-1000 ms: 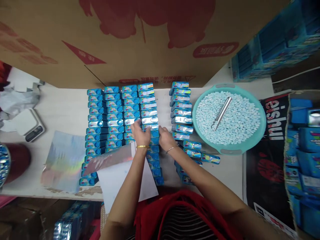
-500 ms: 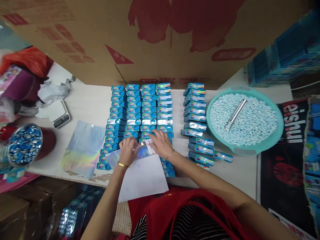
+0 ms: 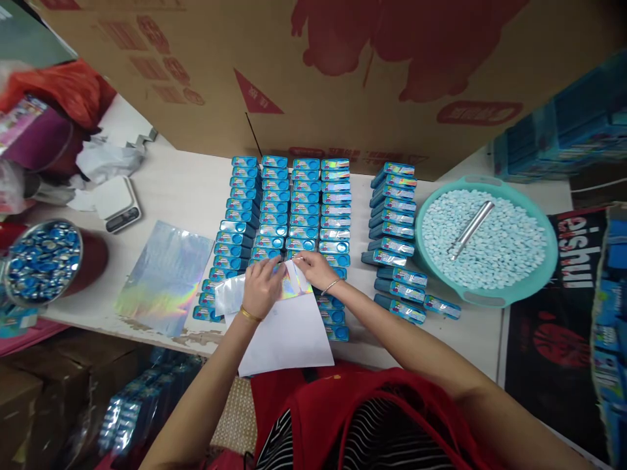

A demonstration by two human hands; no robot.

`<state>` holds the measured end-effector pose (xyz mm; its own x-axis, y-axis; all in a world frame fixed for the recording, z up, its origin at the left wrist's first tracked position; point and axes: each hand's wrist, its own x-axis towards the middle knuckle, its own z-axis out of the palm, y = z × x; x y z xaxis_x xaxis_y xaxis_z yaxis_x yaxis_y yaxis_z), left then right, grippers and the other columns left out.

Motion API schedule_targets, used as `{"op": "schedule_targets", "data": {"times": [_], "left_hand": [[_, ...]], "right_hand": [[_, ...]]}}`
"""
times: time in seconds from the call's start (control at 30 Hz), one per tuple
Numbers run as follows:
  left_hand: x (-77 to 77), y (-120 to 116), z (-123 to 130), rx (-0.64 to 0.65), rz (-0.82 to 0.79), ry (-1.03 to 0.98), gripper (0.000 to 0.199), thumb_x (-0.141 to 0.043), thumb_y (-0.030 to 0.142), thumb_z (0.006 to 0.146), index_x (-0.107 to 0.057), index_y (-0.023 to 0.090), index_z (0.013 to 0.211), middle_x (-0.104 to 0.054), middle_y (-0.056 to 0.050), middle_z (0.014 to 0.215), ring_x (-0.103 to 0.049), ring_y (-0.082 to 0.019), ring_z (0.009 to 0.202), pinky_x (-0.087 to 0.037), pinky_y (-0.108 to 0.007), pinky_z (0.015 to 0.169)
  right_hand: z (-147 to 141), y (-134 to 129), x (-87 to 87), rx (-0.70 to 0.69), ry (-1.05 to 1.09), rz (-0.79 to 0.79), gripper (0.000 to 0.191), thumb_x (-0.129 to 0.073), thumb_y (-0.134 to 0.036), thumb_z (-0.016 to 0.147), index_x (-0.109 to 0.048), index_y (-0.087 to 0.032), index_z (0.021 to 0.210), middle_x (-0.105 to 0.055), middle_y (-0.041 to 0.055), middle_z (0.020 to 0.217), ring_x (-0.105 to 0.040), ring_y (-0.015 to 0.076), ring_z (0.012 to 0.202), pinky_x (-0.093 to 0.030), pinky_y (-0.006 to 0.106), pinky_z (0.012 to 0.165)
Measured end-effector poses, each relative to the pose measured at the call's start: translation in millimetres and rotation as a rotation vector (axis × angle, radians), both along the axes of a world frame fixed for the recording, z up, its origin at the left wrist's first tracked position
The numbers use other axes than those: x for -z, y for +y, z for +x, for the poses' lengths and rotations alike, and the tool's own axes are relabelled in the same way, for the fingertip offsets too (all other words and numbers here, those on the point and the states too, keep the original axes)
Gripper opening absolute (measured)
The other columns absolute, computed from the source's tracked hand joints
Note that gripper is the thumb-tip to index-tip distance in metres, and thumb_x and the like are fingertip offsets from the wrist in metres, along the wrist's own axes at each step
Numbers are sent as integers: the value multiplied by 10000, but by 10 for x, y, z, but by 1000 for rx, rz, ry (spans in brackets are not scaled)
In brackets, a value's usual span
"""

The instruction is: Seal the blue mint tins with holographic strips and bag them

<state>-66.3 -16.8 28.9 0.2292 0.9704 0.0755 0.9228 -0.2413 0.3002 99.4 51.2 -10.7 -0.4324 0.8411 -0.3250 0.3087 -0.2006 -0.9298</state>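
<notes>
A sticker sheet, a white backing sheet (image 3: 289, 343) with a shiny rainbow strip (image 3: 298, 282) along its far end, lies over the near part of the columns of small blue boxes (image 3: 304, 210). My left hand (image 3: 264, 287) is closed on the strip, fingers bent and pressed together. At the sheet's far right corner, my right hand (image 3: 317, 269) pinches with thumb and forefinger; whether a loose sticker is between them is too small to tell. Many boxes carry shiny labels on their upturned ends. The boxes under the sheet and hands are hidden.
To the right stand more blue boxes (image 3: 392, 222) and a turquoise basin (image 3: 551, 261) of pale tablets with a metal tube (image 3: 471, 230) on them. At left are a silvery sheet (image 3: 166, 277), a small scale (image 3: 120, 205) and a pot (image 3: 93, 267) of wrapped pieces. A large carton (image 3: 206, 130) stands behind.
My right hand's spread fingers have drawn together into a pinch at the sheet's far corner. A white strip seen there before no longer shows, and the view has shifted slightly.
</notes>
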Motion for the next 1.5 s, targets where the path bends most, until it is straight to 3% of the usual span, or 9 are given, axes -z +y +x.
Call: {"op": "schedule_targets", "data": {"times": [0.2,0.4,0.57,0.73,0.97,1.13,1.33,1.4,1.5], "left_hand": [[-212,-378,128,31,61,-240,120,-514,200,878,-605,232,949,-630,-101,1105,-571,-223,1014,-434,-387,842],[-446,-198,63,-350,86,-669,278,-593,354,853,-510,237,1092,-561,-87,1112,-558,-210,1035,-478,-309,749],[-262,129,-60,-169,-62,-293,497,-514,303,892,-420,206,1371,-640,-102,1080,-585,-231,990,-456,-358,837],[-33,102,-22,-41,-135,64,502,-392,165,916,-428,172,1416,-674,-71,775,-652,-210,807,-464,-340,833],[145,-192,40,-47,-22,-48,497,-364,123,917,-413,184,1408,-644,-131,1210,-588,-228,1168,-415,-399,1039],[-204,-382,44,-72,40,-140,523,-456,189,912,-354,180,1425,-671,-93,942,-640,-220,928,-483,-428,932],[-898,-291,194,-411,133,-650,725,-633,260,843,-262,279,1467,-565,6,816,-572,-137,749,-525,-317,759],[-975,-156,291,-471,81,-844,733,-658,295,828,-279,294,1456,-556,7,810,-572,-134,751,-533,-297,725],[-931,63,469,-477,-31,-1025,714,-687,333,802,-337,285,1423,-567,2,796,-584,-130,737,-540,-277,695]], "right_hand": [[52,13,47,51,-131,71,177,-503,-249,849,-605,-193,715,-619,0,671,-536,157,661,-376,248,626],[81,-5,21,34,-117,106,172,-491,-257,868,-601,-193,751,-621,3,689,-544,162,681,-377,244,631],[92,-30,-67,-11,-55,156,206,-471,-306,893,-598,-194,775,-624,7,719,-550,161,689,-377,250,634],[36,-40,-45,40,-37,98,185,-489,-287,873,-596,-196,752,-637,7,725,-555,156,688,-386,251,633],[-35,-79,84,135,-51,63,181,-487,-292,863,-580,-191,744,-631,17,722,-564,168,705,-408,262,648],[-32,-89,89,113,-148,149,201,-461,-288,895,-601,-191,787,-654,36,750,-592,188,713,-411,277,658],[72,-138,-182,53,-223,345,237,-466,-343,931,-626,-193,1021,-670,112,1045,-593,249,1021,-446,363,868],[193,-177,-335,137,-90,358,357,-397,-460,956,-625,-200,1045,-649,111,1103,-568,241,1084,-428,385,943],[424,-248,-535,246,176,124,617,-187,-615,953,-632,-193,1014,-669,91,978,-621,211,941,-483,358,840]]}}
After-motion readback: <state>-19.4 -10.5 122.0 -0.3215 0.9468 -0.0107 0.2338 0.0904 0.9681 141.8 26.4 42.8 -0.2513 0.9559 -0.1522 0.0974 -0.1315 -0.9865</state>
